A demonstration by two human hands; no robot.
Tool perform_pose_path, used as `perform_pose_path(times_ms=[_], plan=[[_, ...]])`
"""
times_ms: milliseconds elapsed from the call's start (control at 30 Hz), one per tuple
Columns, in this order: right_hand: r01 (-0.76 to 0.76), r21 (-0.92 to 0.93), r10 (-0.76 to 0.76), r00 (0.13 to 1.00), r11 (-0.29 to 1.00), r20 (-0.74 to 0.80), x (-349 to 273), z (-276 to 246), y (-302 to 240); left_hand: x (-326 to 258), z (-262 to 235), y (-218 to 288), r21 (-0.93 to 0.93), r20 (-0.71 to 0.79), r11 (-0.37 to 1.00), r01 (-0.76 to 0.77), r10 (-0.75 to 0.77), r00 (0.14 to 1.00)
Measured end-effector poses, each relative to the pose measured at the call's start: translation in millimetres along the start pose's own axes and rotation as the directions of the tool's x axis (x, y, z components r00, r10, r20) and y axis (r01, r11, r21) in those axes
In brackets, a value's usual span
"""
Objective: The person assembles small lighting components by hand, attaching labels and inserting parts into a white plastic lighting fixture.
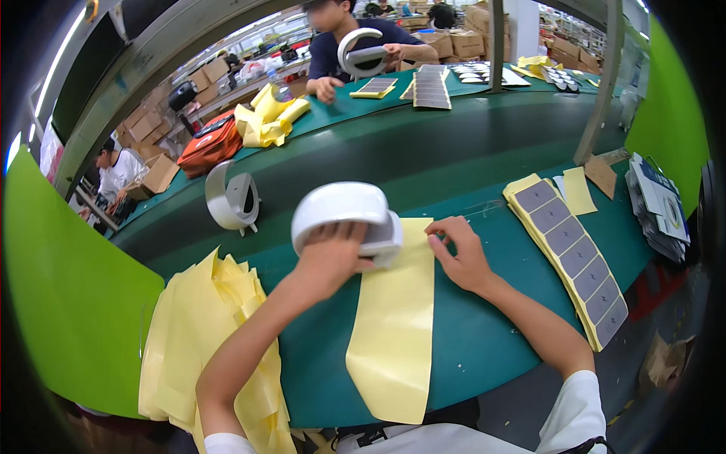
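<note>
My left hand (330, 257) reaches inside the curve of a white C-shaped plastic device (340, 203) and grips it, tilted above the table. Its fingers are partly hidden in the device's opening. Under the device and down toward me runs a long yellow backing sheet (393, 325), bare of labels, with its near end slightly curled. By the sheet's upper right edge is my right hand (463, 253), fingers bent, thumb and index finger a little apart, nothing seen between them. Whether its fingertips touch the sheet I cannot tell.
Crumpled yellow sheets (208, 325) heap at left; a stack of grey label sheets (578, 253) lies right. Another white device (233, 198) stands on the dark green conveyor belt (340, 144). Flat printed packaging (656, 204) stands far right. Across the belt, a person (363, 45) holds a similar device.
</note>
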State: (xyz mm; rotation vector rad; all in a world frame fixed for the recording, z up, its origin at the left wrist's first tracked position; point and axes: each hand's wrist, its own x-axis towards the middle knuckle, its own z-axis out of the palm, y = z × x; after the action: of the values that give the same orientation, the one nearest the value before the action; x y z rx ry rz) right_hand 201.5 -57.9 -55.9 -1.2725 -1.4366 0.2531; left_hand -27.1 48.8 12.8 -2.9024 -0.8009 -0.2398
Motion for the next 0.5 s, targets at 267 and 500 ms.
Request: perform_pose_path(times_ms=[267,500], plan=[[0.307,-0.431,-0.160,0.925,0.848,0.344,-6,6,11,101,42,-91,0.118,-0.125,0.979,0.169,-0.154,0.980],[0.316,-0.503,-0.064,0.888,0.804,0.455,-11,3,15,140,61,-92,0.056,-0.049,0.993,0.106,-0.103,0.993]])
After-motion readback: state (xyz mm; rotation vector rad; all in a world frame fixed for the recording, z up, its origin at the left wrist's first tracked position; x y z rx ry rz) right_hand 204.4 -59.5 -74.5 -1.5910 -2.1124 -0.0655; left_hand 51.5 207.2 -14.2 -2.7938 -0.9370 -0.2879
